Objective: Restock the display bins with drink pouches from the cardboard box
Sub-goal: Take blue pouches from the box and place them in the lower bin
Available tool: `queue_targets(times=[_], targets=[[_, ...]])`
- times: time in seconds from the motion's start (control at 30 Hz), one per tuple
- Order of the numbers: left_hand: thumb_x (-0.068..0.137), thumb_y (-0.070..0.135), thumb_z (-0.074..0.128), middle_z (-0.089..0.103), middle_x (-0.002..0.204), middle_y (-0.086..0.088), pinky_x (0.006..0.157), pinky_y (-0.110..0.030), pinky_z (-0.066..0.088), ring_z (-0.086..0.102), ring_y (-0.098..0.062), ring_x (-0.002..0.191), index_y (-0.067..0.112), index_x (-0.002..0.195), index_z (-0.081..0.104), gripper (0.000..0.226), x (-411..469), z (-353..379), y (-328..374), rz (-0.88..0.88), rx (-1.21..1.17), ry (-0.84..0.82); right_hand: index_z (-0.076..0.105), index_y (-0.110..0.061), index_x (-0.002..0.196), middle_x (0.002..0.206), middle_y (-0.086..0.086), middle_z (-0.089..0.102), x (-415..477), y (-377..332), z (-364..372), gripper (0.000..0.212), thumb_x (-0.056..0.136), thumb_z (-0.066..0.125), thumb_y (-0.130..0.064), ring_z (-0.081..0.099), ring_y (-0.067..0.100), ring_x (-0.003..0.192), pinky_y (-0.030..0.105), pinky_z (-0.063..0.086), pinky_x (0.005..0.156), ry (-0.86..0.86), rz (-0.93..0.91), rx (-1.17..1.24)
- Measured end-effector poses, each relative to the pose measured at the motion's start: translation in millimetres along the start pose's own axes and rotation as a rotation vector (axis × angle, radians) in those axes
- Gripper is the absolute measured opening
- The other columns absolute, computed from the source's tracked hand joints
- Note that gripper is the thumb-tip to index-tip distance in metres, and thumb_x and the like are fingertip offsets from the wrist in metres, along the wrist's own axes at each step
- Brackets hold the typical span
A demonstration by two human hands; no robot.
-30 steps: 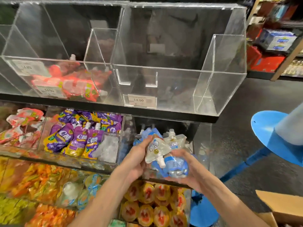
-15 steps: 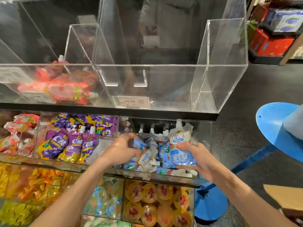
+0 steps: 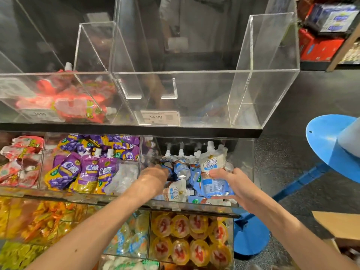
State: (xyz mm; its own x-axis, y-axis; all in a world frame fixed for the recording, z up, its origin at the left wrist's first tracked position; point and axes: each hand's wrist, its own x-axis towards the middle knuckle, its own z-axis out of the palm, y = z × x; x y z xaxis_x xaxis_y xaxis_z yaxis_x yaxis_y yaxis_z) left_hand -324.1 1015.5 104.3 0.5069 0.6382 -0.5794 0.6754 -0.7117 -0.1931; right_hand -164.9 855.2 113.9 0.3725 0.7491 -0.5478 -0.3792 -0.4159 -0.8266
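Colours logged, head view.
- white soft drink pouches (image 3: 213, 166): pale-blue print, blue lettering, white spouts.
- purple spouted pouches (image 3: 85, 172): yellow bases, grape pattern, white lettering.
- red-orange foil pouches (image 3: 74, 102): yellow patches.
- clear acrylic display bins (image 3: 263, 90) (colourless walls).
- round plastic jelly cups (image 3: 181, 248): yellow rims, red centres.
- black shelf edge (image 3: 175, 131).
- white paper price label (image 3: 156, 117): dark digits.
- blue round stand base (image 3: 327, 145).
- brown cardboard box (image 3: 339, 225).

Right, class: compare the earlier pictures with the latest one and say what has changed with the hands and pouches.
Both hands carried the blue and white pouches forward into the bin. The left hand now reaches among them, grip hidden; the right hand holds one pouch upright. The purple pouches and the top bin stayed put.
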Motion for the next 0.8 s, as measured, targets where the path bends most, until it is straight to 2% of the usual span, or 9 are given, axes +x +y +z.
queue_targets(times=[0.13,0.27,0.37,0.47,0.53,0.6,0.67,0.73,0.8], targets=[[0.091,0.004,0.065,0.057,0.131,-0.01,0.09,-0.033,0.05,0.06,-0.026,0.115,0.008,0.14,0.044,0.053,3,-4,1,0.026,0.16,0.014,0.036,-0.013,0.125,0.118,0.001,0.056,-2,2,-2,0.086,0.058,0.082,-0.042,0.055,0.02,0.112,0.046,0.037,0.11,-0.031,-0.001,-0.027],[0.091,-0.001,0.062,0.054,0.132,-0.012,0.093,-0.033,0.049,0.058,-0.028,0.117,0.006,0.142,0.041,0.056,2,-2,0,0.093,0.285,0.019,0.043,-0.018,0.118,0.123,0.004,0.061,-6,4,-4,0.077,0.055,0.083,-0.04,0.061,0.024,0.114,0.052,0.038,0.111,-0.056,-0.014,-0.014],[0.09,-0.002,0.063,0.053,0.133,-0.011,0.094,-0.034,0.049,0.057,-0.029,0.119,0.009,0.142,0.04,0.057,-4,-5,0,0.132,0.273,0.009,0.048,-0.02,0.126,0.121,0.003,0.069,-10,6,-7,0.087,0.053,0.091,-0.04,0.066,0.024,0.112,0.053,0.041,0.109,-0.081,-0.019,-0.019],[0.096,0.013,0.061,0.062,0.122,-0.005,0.087,-0.03,0.051,0.062,-0.02,0.101,0.014,0.131,0.056,0.035,-16,-24,-3,0.213,-0.038,0.076,0.046,-0.02,0.134,0.123,0.003,0.069,-10,9,-10,0.102,0.048,0.092,-0.049,0.066,0.025,0.112,0.053,0.043,0.108,-0.072,-0.026,-0.023],[0.097,0.038,0.059,0.072,0.104,0.004,0.082,-0.03,0.057,0.068,-0.013,0.087,0.022,0.113,0.069,0.024,-24,-34,-1,0.305,-0.538,0.139,0.046,-0.017,0.135,0.12,0.006,0.071,-11,8,-9,0.092,0.058,0.09,-0.041,0.069,0.026,0.107,0.052,0.047,0.104,-0.094,-0.037,0.003],[0.09,0.059,0.055,0.073,0.09,0.006,0.077,-0.035,0.061,0.071,-0.013,0.08,0.025,0.099,0.071,0.038,-37,-45,11,0.381,-0.977,0.095,0.049,-0.015,0.134,0.118,0.008,0.071,-9,7,-9,0.08,0.067,0.087,-0.036,0.07,0.027,0.106,0.052,0.049,0.101,-0.105,-0.057,0.012],[0.084,0.065,0.056,0.072,0.088,0.006,0.073,-0.031,0.061,0.07,-0.009,0.078,0.021,0.1,0.072,0.049,-45,-49,26,0.395,-1.119,0.049,0.053,-0.016,0.132,0.118,0.005,0.072,-7,6,-7,0.084,0.063,0.09,-0.046,0.069,0.026,0.108,0.053,0.049,0.101,-0.081,-0.098,-0.011],[0.086,0.057,0.063,0.068,0.088,0.007,0.064,-0.018,0.055,0.067,-0.004,0.073,0.017,0.106,0.069,0.045,-46,-47,37,0.404,-1.163,0.088,0.057,-0.018,0.129,0.116,0.0,0.072,-5,3,-5,0.09,0.055,0.09,-0.059,0.068,0.021,0.11,0.05,0.049,0.101,-0.02,-0.142,-0.042],[0.081,0.057,0.07,0.066,0.099,0.004,0.067,-0.017,0.052,0.065,-0.007,0.085,0.015,0.114,0.062,0.053,-41,-43,42,0.369,-1.212,0.119,0.06,-0.019,0.126,0.114,-0.005,0.073,-4,3,-3,0.09,0.053,0.088,-0.063,0.067,0.015,0.11,0.042,0.052,0.097,0.027,-0.162,-0.049]])
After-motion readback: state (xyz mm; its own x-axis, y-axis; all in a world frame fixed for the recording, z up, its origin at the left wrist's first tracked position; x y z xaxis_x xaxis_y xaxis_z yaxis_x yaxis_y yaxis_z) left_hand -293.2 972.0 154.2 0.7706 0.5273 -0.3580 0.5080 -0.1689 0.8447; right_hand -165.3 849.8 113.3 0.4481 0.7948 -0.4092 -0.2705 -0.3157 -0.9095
